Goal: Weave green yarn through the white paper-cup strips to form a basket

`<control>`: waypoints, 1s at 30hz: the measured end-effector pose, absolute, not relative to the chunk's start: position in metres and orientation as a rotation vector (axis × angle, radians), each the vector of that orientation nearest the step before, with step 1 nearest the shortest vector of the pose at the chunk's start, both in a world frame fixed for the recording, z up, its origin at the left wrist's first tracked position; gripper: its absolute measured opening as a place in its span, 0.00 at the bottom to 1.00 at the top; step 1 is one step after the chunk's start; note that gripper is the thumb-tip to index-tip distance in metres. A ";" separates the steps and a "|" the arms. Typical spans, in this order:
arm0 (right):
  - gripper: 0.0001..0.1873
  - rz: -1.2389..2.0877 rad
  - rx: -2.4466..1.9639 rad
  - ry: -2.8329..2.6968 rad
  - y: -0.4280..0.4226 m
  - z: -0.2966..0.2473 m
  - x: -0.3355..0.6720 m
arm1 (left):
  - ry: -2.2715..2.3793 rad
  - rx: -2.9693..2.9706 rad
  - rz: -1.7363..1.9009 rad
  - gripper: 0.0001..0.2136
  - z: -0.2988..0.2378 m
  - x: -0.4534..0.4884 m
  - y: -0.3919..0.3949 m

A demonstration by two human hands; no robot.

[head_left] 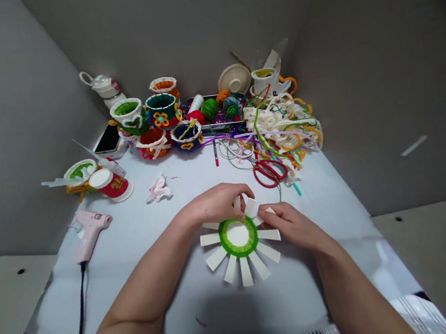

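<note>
A white paper cup cut into strips (244,268) is splayed out like a flower in front of me, with green yarn (224,242) wound in a ring around its round white base. My left hand (227,201) curls over the far strips, thumb near the yarn ring and fingers bent around a strip. On the far right side, my right hand (286,221) pinches another strip between thumb and forefinger. The near strips stick out freely toward me. Part of the far side is hidden by my fingers.
A pink glue gun (93,231) with a black cord lies at left, near a red and white paper cup (111,185). Several yarn-decorated cups (162,112) stand behind. Red-handled scissors (269,173), lace trim (278,119) and a tray of yarn balls (210,109) lie farther back.
</note>
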State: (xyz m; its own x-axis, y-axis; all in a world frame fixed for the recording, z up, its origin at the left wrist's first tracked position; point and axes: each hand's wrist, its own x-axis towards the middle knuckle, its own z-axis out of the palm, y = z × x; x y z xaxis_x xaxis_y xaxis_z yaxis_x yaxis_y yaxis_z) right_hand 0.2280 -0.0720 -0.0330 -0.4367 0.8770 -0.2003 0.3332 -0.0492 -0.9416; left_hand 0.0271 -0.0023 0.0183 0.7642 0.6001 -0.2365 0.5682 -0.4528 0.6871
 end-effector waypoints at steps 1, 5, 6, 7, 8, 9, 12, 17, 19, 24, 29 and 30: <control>0.19 1.506 -1.281 -1.757 -0.072 -0.034 0.228 | 0.869 2.172 0.049 0.20 0.017 0.029 -0.003; 0.20 1.469 -1.283 -1.751 -0.071 -0.035 0.228 | 0.921 2.195 0.082 0.18 0.014 0.029 -0.002; 0.20 1.436 -1.293 -1.737 -0.070 -0.036 0.228 | 0.944 2.196 0.103 0.17 0.014 0.027 -0.001; 0.19 1.401 -1.305 -1.715 -0.070 -0.036 0.229 | 0.968 2.194 0.126 0.17 0.014 0.026 0.000; 0.18 1.365 -1.321 -1.689 -0.069 -0.036 0.229 | 0.991 2.194 0.144 0.17 0.015 0.024 0.000; 0.17 1.334 -1.339 -1.664 -0.068 -0.036 0.230 | 1.016 2.197 0.156 0.17 0.016 0.023 0.001; 0.18 1.265 -1.388 -1.606 -0.065 -0.036 0.233 | 1.115 2.223 0.149 0.17 0.018 0.019 0.003; 0.13 1.104 -1.384 -1.491 -0.067 -0.037 0.234 | 1.209 2.251 0.120 0.16 0.017 0.018 0.004; 0.11 0.989 -1.336 -1.491 -0.071 -0.038 0.233 | 1.217 2.252 0.112 0.16 0.015 0.020 0.003; 0.08 0.691 -1.206 -1.643 -0.079 -0.041 0.232 | 1.250 2.246 0.122 0.14 0.010 0.022 0.003; 0.06 0.648 -1.161 -1.743 -0.079 -0.041 0.232 | 1.292 2.221 0.143 0.12 0.011 0.018 0.007; 0.05 0.674 -1.191 -1.740 -0.078 -0.040 0.232 | 1.303 2.214 0.155 0.12 0.011 0.016 0.008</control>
